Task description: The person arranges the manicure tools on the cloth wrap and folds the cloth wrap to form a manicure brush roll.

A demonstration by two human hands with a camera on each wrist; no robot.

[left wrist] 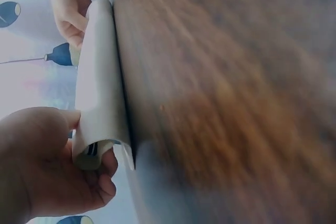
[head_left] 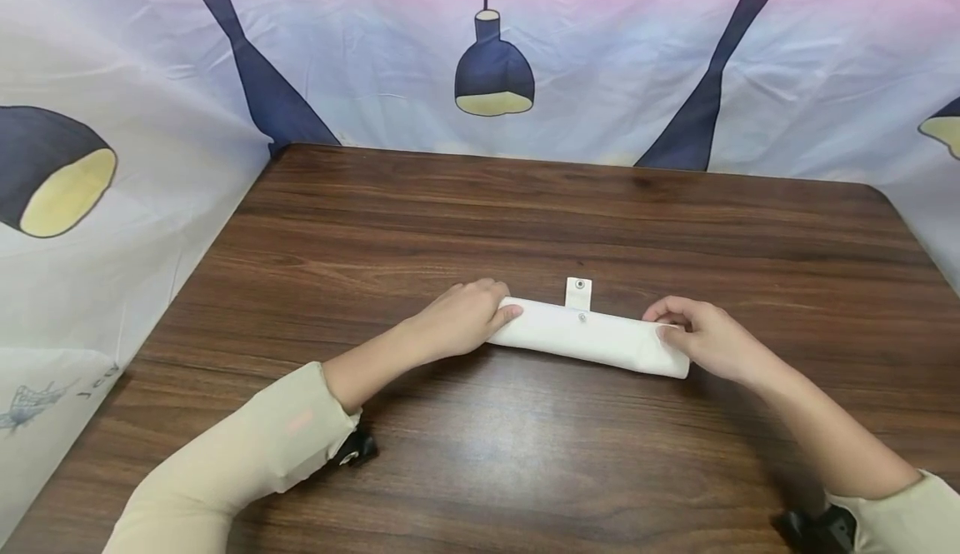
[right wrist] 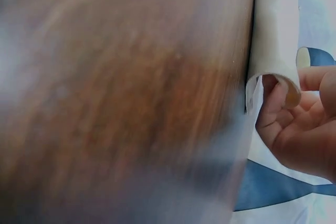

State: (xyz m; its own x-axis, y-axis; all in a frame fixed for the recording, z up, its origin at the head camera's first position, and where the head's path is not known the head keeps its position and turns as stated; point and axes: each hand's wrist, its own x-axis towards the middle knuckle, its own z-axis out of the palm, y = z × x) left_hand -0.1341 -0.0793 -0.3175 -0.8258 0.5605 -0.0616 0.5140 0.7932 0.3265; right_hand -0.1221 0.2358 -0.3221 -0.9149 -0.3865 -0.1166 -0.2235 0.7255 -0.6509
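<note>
A white rolled-up case (head_left: 585, 341) lies crosswise on the table, a short strap (head_left: 578, 297) with a metal snap standing out from its far side. A second snap stud (head_left: 582, 317) sits on the roll near the strap. My left hand (head_left: 468, 318) grips the left end, thumb on top and fingers beyond. At the other end my right hand (head_left: 712, 341) pinches the far edge. The right wrist view shows fingers (right wrist: 273, 106) curled into the hollow end of the roll. Something dark and striped (left wrist: 93, 149) shows inside the left end in the left wrist view.
The dark wooden table (head_left: 487, 454) reaches back to a hanging cloth (head_left: 600, 54) printed with lamps. The cloth also runs along the left and right sides. A black wrist strap (head_left: 356, 447) shows beneath the left sleeve (head_left: 247, 437).
</note>
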